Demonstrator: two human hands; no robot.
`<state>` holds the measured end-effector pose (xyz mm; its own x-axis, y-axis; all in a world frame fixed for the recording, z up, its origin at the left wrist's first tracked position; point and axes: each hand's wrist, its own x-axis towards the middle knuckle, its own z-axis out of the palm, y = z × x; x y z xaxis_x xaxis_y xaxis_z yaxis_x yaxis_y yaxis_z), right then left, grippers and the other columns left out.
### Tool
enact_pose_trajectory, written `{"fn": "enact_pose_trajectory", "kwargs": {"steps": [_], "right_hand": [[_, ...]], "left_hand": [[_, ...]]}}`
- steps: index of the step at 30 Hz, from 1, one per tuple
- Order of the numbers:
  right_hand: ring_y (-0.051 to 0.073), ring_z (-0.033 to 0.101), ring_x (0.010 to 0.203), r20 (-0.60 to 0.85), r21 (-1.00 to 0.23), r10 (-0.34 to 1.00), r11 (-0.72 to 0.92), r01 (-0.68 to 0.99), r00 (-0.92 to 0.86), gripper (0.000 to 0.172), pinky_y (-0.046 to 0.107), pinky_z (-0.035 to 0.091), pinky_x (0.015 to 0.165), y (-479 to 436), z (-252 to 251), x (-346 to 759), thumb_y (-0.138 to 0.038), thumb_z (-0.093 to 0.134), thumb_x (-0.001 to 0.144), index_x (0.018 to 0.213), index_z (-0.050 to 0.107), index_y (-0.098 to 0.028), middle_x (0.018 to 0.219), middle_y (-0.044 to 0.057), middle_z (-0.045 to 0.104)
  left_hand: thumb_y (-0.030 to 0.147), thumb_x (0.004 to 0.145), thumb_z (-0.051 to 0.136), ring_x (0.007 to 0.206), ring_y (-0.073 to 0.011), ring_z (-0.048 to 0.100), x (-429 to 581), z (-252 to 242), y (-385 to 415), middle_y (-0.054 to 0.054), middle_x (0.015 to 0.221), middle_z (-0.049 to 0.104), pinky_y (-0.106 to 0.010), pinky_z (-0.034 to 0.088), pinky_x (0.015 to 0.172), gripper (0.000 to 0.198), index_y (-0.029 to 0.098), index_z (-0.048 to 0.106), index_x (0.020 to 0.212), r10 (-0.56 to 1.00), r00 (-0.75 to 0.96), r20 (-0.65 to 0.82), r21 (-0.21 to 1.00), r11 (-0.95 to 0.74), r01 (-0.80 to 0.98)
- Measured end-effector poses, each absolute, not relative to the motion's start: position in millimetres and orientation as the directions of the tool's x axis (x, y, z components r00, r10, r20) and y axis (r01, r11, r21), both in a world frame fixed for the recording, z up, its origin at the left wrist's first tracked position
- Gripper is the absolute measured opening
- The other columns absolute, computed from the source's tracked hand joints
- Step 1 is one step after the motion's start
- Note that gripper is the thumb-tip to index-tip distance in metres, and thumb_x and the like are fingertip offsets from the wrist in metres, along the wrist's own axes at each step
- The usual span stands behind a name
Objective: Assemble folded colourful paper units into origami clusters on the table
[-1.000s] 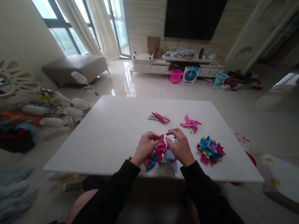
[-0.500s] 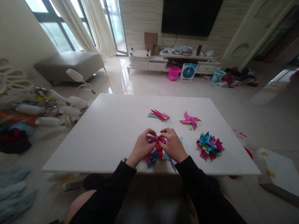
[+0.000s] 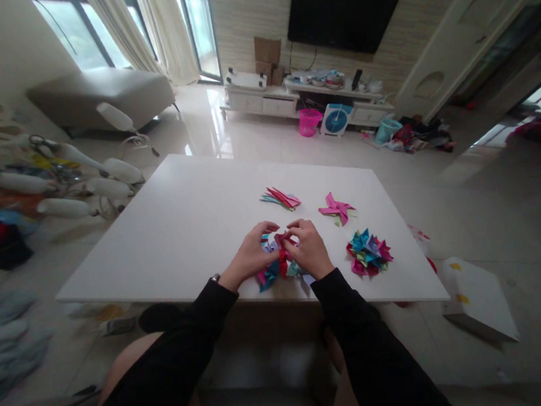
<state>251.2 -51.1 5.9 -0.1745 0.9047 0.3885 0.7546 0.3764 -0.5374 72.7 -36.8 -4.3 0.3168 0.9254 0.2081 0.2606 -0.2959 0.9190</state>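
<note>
Near the front edge of the white table (image 3: 156, 229), both hands meet over a cluster of folded paper pieces (image 3: 270, 276) in blue, red, pink and pale green. My left hand (image 3: 251, 254) has its fingers curved round the left side of a pink and red folded piece (image 3: 282, 244). From the right, my right hand (image 3: 309, 249) pinches the same piece between thumb and fingers. The fingers partly hide it.
Beyond the hands lies a fan of narrow folded strips (image 3: 282, 198). Pink pinwheel-like pieces (image 3: 337, 208) sit to its right. A round multicoloured paper ball (image 3: 368, 252) rests at the right. A white box (image 3: 479, 300) stands on the floor, and lamp arms (image 3: 112, 185) are at the left.
The camera view has shifted slightly. Both hands remain at the cluster; their fingers have moved a little on the pink and red piece, and some pale lilac paper now shows beside it.
</note>
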Motion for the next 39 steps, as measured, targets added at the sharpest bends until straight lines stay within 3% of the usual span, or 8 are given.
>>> {"fn": "enact_pose_trajectory", "kwargs": {"steps": [7, 12, 16, 21, 28, 39], "right_hand": [[0.026, 0.061, 0.097, 0.415, -0.497, 0.909, 0.205, 0.843, 0.023, 0.01, 0.043, 0.046, 0.095, -38.9, -2.3, 333.6, -0.022, 0.066, 0.083, 0.074, 0.071, -0.021, 0.094, 0.008, 0.069], [0.027, 0.062, 0.092, 0.448, -0.473, 0.816, -0.131, 0.871, 0.366, 0.02, 0.041, 0.047, 0.093, -54.8, -7.6, 443.6, -0.037, 0.067, 0.08, 0.073, 0.072, -0.019, 0.09, 0.011, 0.071], [0.028, 0.064, 0.086, 0.338, -0.447, 0.758, -0.392, 0.804, 0.558, 0.026, 0.04, 0.048, 0.086, -78.7, -16.0, 510.6, -0.042, 0.066, 0.076, 0.075, 0.076, -0.017, 0.087, 0.014, 0.073], [0.028, 0.065, 0.081, 0.171, -0.421, 0.713, -0.571, 0.705, 0.68, 0.026, 0.038, 0.048, 0.078, -91.2, -26.6, 536.6, -0.04, 0.067, 0.07, 0.078, 0.079, -0.018, 0.081, 0.013, 0.075], [0.027, 0.067, 0.083, 0.192, -0.371, 0.744, -0.548, 0.749, 0.64, 0.024, 0.037, 0.049, 0.08, -84.3, -26.3, 525.0, -0.039, 0.064, 0.074, 0.078, 0.078, -0.02, 0.085, 0.013, 0.077], [0.026, 0.066, 0.086, 0.332, -0.467, 0.706, -0.453, 0.76, 0.625, 0.023, 0.035, 0.049, 0.082, -71.1, -5.3, 497.9, -0.033, 0.056, 0.078, 0.084, 0.073, -0.019, 0.093, 0.012, 0.076]], "left_hand": [[0.025, 0.078, 0.064, 0.116, -0.026, 0.063, 70.9, -3.3, -34.2, -0.009, 0.121, 0.065, -0.041, 0.057, 0.091, 0.033, 0.021, 0.062, 0.11, 0.956, 0.248, 0.154, 0.92, -0.23, 0.316], [0.03, 0.079, 0.063, 0.114, -0.0261, 0.063, 70.7, -2.4, -32.9, -0.009, 0.119, 0.065, -0.041, 0.058, 0.088, 0.031, 0.02, 0.062, 0.108, 0.957, 0.24, 0.163, 0.914, -0.238, 0.329], [0.032, 0.08, 0.063, 0.112, -0.0259, 0.064, 70.4, -3.6, -31.6, -0.009, 0.117, 0.066, -0.04, 0.059, 0.086, 0.03, 0.02, 0.062, 0.108, 0.955, 0.244, 0.166, 0.905, -0.246, 0.348], [0.033, 0.081, 0.062, 0.114, -0.0265, 0.063, 69.4, -9.0, -29.7, -0.01, 0.119, 0.065, -0.042, 0.058, 0.089, 0.032, 0.02, 0.062, 0.11, 0.952, 0.264, 0.155, 0.889, -0.251, 0.383], [0.033, 0.081, 0.062, 0.112, -0.0259, 0.063, 70.3, -10.7, -29.9, -0.01, 0.118, 0.065, -0.041, 0.058, 0.088, 0.033, 0.019, 0.063, 0.112, 0.944, 0.289, 0.158, 0.869, -0.272, 0.414], [0.033, 0.081, 0.062, 0.112, -0.0258, 0.063, 68.5, -9.8, -31.4, -0.01, 0.118, 0.065, -0.039, 0.059, 0.086, 0.033, 0.019, 0.063, 0.111, 0.945, 0.283, 0.161, 0.873, -0.27, 0.405]]}}
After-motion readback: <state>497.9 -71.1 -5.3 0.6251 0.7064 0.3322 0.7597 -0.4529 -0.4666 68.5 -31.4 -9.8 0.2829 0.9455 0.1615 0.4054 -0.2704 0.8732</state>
